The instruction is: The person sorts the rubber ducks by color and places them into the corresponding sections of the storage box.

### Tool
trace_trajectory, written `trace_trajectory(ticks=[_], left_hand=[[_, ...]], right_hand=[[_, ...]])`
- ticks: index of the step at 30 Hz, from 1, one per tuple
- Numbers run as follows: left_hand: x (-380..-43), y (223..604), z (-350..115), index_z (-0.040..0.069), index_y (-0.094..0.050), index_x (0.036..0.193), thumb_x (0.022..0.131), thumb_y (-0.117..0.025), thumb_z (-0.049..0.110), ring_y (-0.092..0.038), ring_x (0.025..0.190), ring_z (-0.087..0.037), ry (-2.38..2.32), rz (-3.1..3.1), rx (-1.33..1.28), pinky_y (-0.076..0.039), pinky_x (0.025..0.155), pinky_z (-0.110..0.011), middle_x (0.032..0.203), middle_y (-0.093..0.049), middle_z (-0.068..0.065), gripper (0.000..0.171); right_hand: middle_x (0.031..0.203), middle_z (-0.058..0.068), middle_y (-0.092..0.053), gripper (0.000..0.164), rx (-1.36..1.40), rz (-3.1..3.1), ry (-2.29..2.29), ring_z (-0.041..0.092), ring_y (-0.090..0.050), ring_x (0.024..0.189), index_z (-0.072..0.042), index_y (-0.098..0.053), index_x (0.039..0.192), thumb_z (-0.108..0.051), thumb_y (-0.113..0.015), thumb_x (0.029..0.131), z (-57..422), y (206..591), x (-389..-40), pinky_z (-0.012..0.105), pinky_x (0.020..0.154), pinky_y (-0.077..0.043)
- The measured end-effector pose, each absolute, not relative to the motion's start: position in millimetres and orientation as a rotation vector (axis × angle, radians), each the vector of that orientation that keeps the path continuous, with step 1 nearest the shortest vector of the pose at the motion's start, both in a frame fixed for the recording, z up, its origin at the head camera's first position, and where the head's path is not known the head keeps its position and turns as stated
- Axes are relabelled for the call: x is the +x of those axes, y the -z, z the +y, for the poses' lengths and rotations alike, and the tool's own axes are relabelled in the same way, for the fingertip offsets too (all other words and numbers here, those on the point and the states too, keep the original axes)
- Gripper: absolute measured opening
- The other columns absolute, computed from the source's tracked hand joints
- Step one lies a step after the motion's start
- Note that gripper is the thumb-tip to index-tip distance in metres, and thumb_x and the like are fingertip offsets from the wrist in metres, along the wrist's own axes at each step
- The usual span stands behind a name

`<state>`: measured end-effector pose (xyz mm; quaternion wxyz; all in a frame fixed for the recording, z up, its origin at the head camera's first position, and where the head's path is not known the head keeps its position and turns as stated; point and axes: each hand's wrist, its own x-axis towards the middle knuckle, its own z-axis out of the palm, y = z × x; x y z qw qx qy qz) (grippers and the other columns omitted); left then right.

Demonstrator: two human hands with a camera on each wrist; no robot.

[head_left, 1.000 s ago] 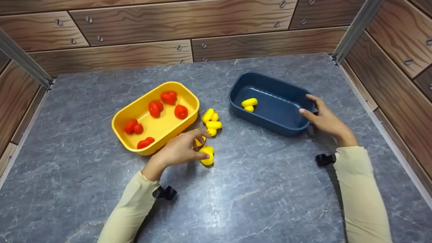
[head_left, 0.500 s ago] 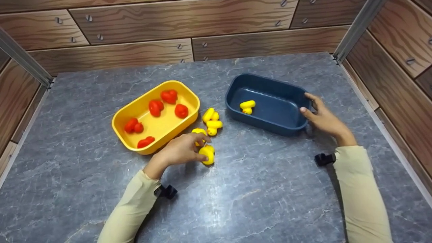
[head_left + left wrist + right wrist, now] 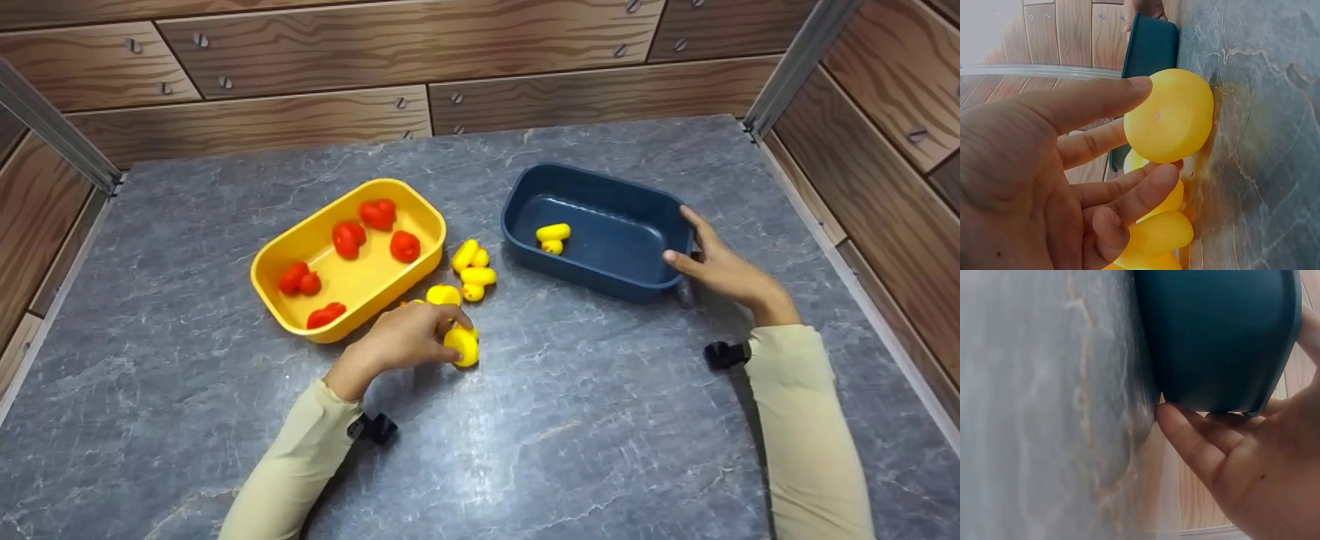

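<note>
1. The left hand holds one yellow duck: the thumb lies on its near side, another finger is behind it, and the remaining fingers are loosely bent, apart from it.
2. Whether this duck rests on the grey table under the fingers, I cannot tell.
3. Just beyond these fingers there is a second duck, which the hand partly covers.
4. Farther beyond the fingertips, two more ducks lie close together on the table.
5. Beyond the back of the left hand stands the yellow box, and inside it are five red pieces.
6. The right hand grips the end of the dark blue box; its thumb comes over the rim, and its other fingers are along the outer wall.
7. Inside this box, well apart from the right fingers, near the opposite end, lies a single duck.
8. Behind both hands are light sleeves.
</note>
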<state>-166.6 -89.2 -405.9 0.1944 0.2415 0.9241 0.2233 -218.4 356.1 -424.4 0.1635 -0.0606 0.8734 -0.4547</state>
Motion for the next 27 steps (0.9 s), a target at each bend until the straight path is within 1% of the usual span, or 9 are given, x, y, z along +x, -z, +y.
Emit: trace_trajectory(ticks=[3, 8, 13, 20, 27], left_hand=[[-166.3, 406.5, -87.6, 0.026, -0.068, 0.112, 0.080, -0.077, 0.027, -0.052, 0.076, -0.016, -0.591, 2.604, 0.684, -0.040, 0.066, -0.030, 0.087, -0.063, -0.004, 0.032], [-165.9, 407.8, -86.2, 0.027, -0.070, 0.107, 0.082, -0.075, 0.022, -0.055, 0.077, -0.014, -0.588, 2.623, 0.703, -0.043, 0.066, -0.031, 0.086, -0.065, 0.001, 0.027], [-165.3, 408.1, -86.4, 0.028, -0.070, 0.106, 0.082, -0.075, 0.023, -0.057, 0.078, -0.014, -0.608, 2.610, 0.690, -0.045, 0.066, -0.031, 0.086, -0.066, 0.002, 0.025], [-164.9, 410.1, -86.8, 0.027, -0.070, 0.105, 0.081, -0.076, 0.024, -0.059, 0.081, -0.013, -0.641, 2.614, 0.713, -0.046, 0.068, -0.032, 0.087, -0.068, 0.004, 0.025], [-165.4, 409.7, -86.3, 0.027, -0.070, 0.106, 0.080, -0.077, 0.025, -0.062, 0.082, -0.014, -0.717, 2.634, 0.719, -0.047, 0.068, -0.033, 0.089, -0.071, 0.003, 0.027]], right_hand=[[0.158, 0.026, 0.014, 0.087, -0.157, 2.498, 1.289, 0.054, -0.005, 0.143, -0.021, 0.014, 0.154, -0.033, -0.053, 0.099, 356.0, 423.6, -217.7, 0.064, 0.114, -0.008], [0.157, 0.028, 0.014, 0.090, -0.146, 2.498, 1.293, 0.054, -0.007, 0.142, -0.021, 0.014, 0.154, -0.036, -0.054, 0.098, 354.2, 421.6, -216.3, 0.064, 0.114, -0.008], [0.157, 0.027, 0.014, 0.095, -0.137, 2.489, 1.303, 0.052, -0.007, 0.143, -0.019, 0.017, 0.153, -0.037, -0.057, 0.096, 353.0, 421.3, -216.9, 0.062, 0.115, -0.009], [0.157, 0.028, 0.015, 0.104, -0.107, 2.476, 1.294, 0.047, 0.001, 0.146, -0.017, 0.028, 0.149, -0.038, -0.059, 0.095, 352.7, 422.3, -219.0, 0.060, 0.116, -0.007], [0.157, 0.026, 0.019, 0.103, -0.111, 2.471, 1.293, 0.047, 0.002, 0.145, -0.018, 0.027, 0.149, -0.039, -0.059, 0.095, 353.1, 419.7, -217.9, 0.061, 0.116, -0.008]])
